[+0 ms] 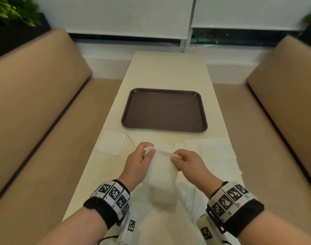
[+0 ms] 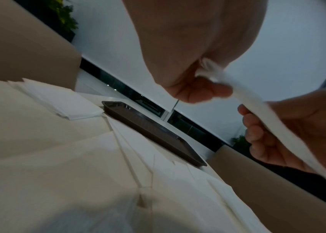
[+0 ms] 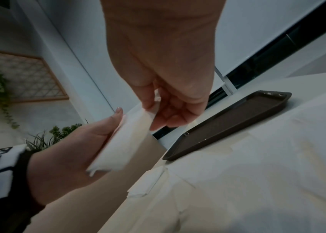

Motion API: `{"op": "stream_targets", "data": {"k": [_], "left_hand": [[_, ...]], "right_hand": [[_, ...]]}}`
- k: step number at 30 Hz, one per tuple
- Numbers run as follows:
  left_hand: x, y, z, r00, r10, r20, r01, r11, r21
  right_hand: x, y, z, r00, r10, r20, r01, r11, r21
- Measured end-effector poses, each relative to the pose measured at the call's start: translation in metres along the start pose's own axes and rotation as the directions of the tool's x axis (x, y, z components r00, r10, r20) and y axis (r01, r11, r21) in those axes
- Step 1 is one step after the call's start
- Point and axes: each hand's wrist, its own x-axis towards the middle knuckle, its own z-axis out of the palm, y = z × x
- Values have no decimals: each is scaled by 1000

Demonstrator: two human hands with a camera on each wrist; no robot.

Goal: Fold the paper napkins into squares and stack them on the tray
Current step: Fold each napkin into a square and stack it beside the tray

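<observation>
Beige booth benches flank a long cream table point(image 1: 169, 71), and the dark brown tray point(image 1: 164, 110) sits at its middle, bare of any napkin. Nearer than the tray, both hands hold one white napkin point(image 1: 161, 175) lifted off the table: the left hand point(image 1: 138, 163) pinches its far left corner and the right hand point(image 1: 188, 162) pinches the far right corner, the sheet hanging doubled between them. Judging by this, the work has barely begun: nothing is stacked, and this napkin is not yet a flat square. More napkins lie spread on the table around the hands, with a folded-looking pile point(image 1: 111, 142) just left of the tray's near corner. Only the left wrist view shows that pile as several layers; only the head view shows the tray's whole empty floor.
</observation>
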Motion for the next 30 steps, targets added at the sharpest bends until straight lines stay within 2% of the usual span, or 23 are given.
{"op": "stream_targets", "data": {"k": [3,7,10,13,17,21,27,30], "left_hand": [[-4,-12,-5,998,-45,36,46,999,-25],[1,-26,-25,992,-103,-78,104,995,4],[24,-46,-58,955,-221,-197,229,973,18],[60,-69,-102,905,-336,-261,357,934,36],[106,-84,-139,913,-372,-167,402,888,222],[139,-98,-145,905,-410,-113,423,839,341],[167,-133,-138,890,-450,-70,440,809,391],[170,-148,-137,888,-451,-91,449,805,388]], "right_hand": [[2,-2,0,997,26,-71,-24,999,37],[3,2,14,997,80,-16,-77,989,123],[3,9,15,990,132,-53,-121,978,169],[2,18,11,988,150,-39,-142,978,155],[3,26,13,982,186,35,-189,979,72],[10,23,21,975,191,114,-197,980,37],[28,10,47,951,196,239,-199,980,-12],[47,-1,65,937,188,295,-184,982,-40]]}}
